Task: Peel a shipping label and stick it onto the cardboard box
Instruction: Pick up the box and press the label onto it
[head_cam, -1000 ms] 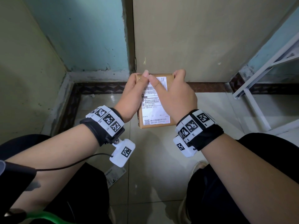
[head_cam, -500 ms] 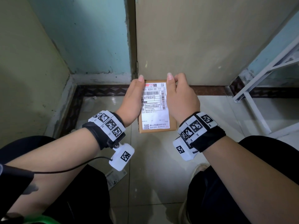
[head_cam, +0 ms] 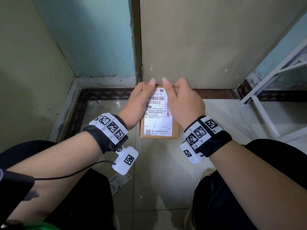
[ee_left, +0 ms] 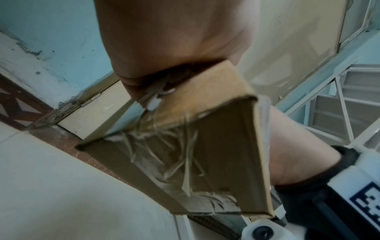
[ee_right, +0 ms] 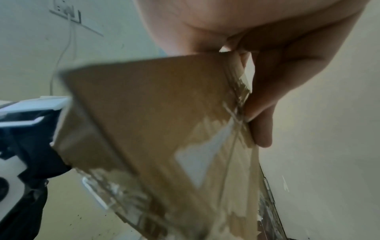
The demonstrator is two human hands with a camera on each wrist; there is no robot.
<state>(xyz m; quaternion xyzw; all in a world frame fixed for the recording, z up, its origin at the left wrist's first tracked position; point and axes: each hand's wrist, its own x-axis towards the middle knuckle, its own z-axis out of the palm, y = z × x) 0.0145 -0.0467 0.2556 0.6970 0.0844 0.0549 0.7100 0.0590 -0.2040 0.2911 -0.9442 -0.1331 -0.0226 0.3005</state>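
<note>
— Where's the box?

— I hold the small brown cardboard box (head_cam: pixel 159 135) up in the air above the pale tiled floor (head_cam: pixel 166 180), dead centre of my head view. The white printed shipping label (head_cam: pixel 157 113) already lies on its upper face.

— And your hands?

— My left hand (head_cam: pixel 136 103) clasps the box from nine o'clock, my right hand (head_cam: pixel 186 103) from three o'clock, fingers curled underneath. Both thumbs press the label's edge at twelve o'clock, I judge to bed the adhesive down.

— Anything else about?

— A printed paper sheet (head_cam: pixel 118 182) lies on the floor at seven o'clock, perhaps the backing; I can't tell.
</note>
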